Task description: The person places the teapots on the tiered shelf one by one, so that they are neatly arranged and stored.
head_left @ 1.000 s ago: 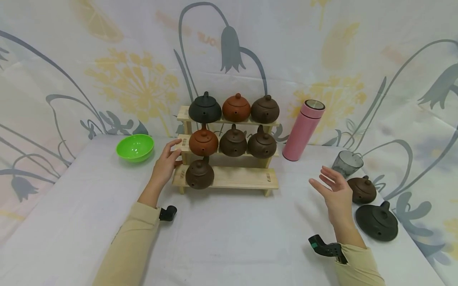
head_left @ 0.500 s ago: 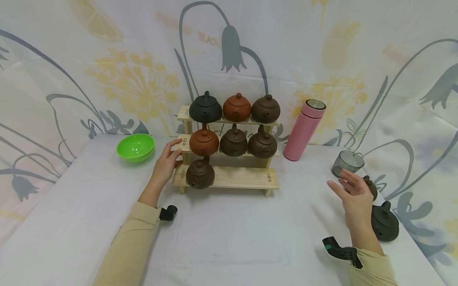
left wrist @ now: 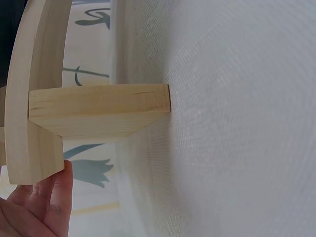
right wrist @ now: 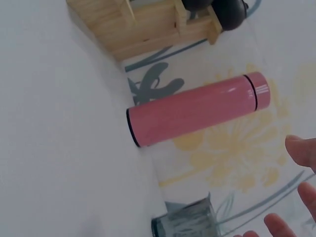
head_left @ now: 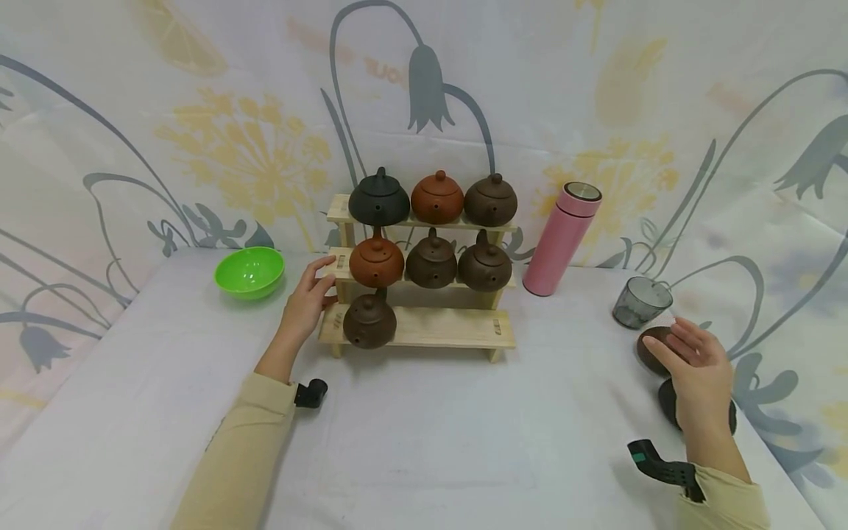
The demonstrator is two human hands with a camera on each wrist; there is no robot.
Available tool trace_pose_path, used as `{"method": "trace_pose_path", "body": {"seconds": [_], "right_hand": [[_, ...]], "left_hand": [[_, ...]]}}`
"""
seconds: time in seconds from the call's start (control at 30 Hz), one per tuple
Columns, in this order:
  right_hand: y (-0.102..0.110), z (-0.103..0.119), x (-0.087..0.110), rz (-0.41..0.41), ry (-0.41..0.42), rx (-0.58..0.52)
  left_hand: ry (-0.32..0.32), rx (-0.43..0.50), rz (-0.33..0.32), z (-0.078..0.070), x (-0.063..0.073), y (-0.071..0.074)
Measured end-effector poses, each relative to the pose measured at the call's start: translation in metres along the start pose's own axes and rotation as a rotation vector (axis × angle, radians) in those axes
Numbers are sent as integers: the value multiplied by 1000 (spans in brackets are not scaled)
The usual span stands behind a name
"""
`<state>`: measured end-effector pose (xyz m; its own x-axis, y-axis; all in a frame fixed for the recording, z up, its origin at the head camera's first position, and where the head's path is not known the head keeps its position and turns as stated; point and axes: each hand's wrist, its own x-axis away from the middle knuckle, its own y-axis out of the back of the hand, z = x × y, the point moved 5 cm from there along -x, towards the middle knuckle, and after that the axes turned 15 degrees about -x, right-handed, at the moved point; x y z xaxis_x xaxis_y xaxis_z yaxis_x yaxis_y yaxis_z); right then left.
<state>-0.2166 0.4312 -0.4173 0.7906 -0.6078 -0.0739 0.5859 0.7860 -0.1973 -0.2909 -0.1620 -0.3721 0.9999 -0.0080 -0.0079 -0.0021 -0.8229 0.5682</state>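
Observation:
My left hand grips the left end of a three-tier wooden stand at its middle shelf. In the left wrist view, fingertips lie against the end of a wooden board. Several clay teapots stand on the tiers, among them a brown teapot alone on the bottom shelf. My right hand hovers at the table's right side, fingers loosely bent and holding nothing. It partly covers a brown teapot and a black teapot there.
A pink thermos stands right of the stand. A grey glass cup is between it and the right-hand teapots. At the back left sits a green bowl. A patterned cloth hangs behind the white table.
My right hand has moved right, from beside the two right-hand teapots to over them. My left hand stays on the stand.

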Motion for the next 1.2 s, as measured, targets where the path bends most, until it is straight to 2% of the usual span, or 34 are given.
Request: {"method": "trace_pose_path", "body": {"seconds": [0.13, 0.33, 0.57, 0.67, 0.8, 0.9, 1.0, 1.1, 1.2], "right_hand": [[6, 8, -7, -24, -44, -1], [9, 22, -18, -56, -125, 62], [15, 13, -48, -62, -244, 233], [11, 11, -49, -44, -284, 256], [-7, 24, -29, 34, -361, 295], [-21, 36, -10, 132, -380, 399], [-30, 43, 1, 226, -343, 536], [-36, 44, 7, 315, -270, 655], [-39, 43, 10, 364, -210, 736]], "left_hand": [[-9, 6, -4, -1, 0, 1], [-14, 7, -4, -1, 0, 1], [-6, 8, 5, -1, 1, 1], [-9, 14, 6, -1, 1, 0], [-12, 12, 5, -2, 1, 0], [-10, 7, 4, -2, 1, 0], [-6, 3, 5, -3, 1, 0], [-4, 1, 5, -3, 1, 0], [-5, 0, 3, -2, 1, 0]]}}
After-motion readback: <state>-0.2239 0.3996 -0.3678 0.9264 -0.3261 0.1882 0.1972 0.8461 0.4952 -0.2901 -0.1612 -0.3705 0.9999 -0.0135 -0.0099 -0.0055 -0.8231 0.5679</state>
